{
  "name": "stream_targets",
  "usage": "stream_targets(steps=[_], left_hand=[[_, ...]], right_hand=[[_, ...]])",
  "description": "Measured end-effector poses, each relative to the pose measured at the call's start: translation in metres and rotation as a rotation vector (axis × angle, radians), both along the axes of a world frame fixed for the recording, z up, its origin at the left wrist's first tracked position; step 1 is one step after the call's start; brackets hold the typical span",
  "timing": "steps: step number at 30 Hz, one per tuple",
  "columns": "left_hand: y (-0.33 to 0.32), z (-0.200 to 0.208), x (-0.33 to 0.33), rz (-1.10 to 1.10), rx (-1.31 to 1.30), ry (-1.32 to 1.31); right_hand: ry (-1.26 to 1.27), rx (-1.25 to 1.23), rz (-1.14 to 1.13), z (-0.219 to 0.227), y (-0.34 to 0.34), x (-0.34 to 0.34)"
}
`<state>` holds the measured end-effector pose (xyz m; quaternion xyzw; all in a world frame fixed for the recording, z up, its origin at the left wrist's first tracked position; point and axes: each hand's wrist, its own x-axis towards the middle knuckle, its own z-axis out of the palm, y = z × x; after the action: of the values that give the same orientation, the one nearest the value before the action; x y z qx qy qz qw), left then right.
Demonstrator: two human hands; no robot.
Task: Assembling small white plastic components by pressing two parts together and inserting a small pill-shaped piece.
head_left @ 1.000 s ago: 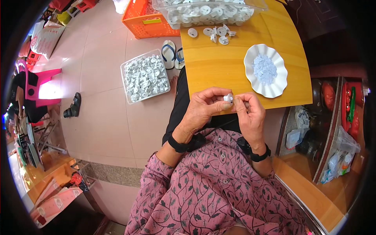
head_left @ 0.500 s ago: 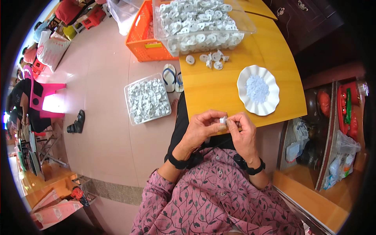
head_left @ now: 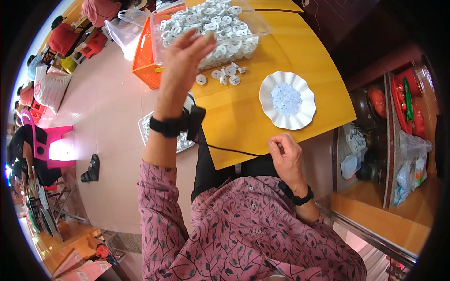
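Observation:
My left hand (head_left: 183, 58) is raised over the near left side of a clear plastic bin (head_left: 259, 29) heaped with small white round plastic parts (head_left: 206, 21). Its fingers are apart and nothing shows in them. Close to the table's front edge, my right hand (head_left: 287, 157) is closed, thumb against the curled fingers; what it holds, if anything, is too small or hidden. Just beyond it on the yellow table (head_left: 234, 122) lies a white scalloped plate (head_left: 268, 110) with pale blue flakes (head_left: 286, 99). Several loose white parts (head_left: 225, 75) lie before the bin.
An orange crate (head_left: 143, 65) stands left of the table. Below my left forearm, a second tub of white parts (head_left: 146, 129) sits on the floor, partly hidden. A black sandal (head_left: 91, 168) lies farther left. Shelves with bags (head_left: 358, 145) stand at right; other people sit far left.
My left hand has parted from the right and swung up and left to the bin. The white piece between my fingers is out of sight. My right hand has stayed near the table edge.

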<state>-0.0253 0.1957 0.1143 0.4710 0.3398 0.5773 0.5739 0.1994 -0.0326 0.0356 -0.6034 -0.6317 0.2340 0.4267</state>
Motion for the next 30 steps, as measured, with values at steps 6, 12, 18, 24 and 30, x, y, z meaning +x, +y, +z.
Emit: stream_targets(steps=[6, 12, 18, 24, 30], left_hand=[[-0.015, -0.008, 0.004, -0.003, -0.048, 0.143], [-0.051, -0.070, 0.000, -0.122, -0.135, 0.590], [-0.048, -0.076, 0.023, -0.017, 0.123, 1.023], [-0.017, -0.108, 0.047, 0.143, 0.452, 1.103], [-0.019, -0.111, 0.065, 0.092, 0.372, 1.334]], right_hand=[[-0.491, 0.113, -0.155, -0.010, 0.010, 0.038], [-0.782, 0.070, -0.135, -0.025, 0.023, 0.054], [-0.827, 0.054, -0.117, -0.027, 0.024, 0.056], [-0.750, 0.110, -0.128, -0.029, 0.022, 0.057], [-0.658, 0.196, -0.164, -0.028, 0.017, 0.060]])
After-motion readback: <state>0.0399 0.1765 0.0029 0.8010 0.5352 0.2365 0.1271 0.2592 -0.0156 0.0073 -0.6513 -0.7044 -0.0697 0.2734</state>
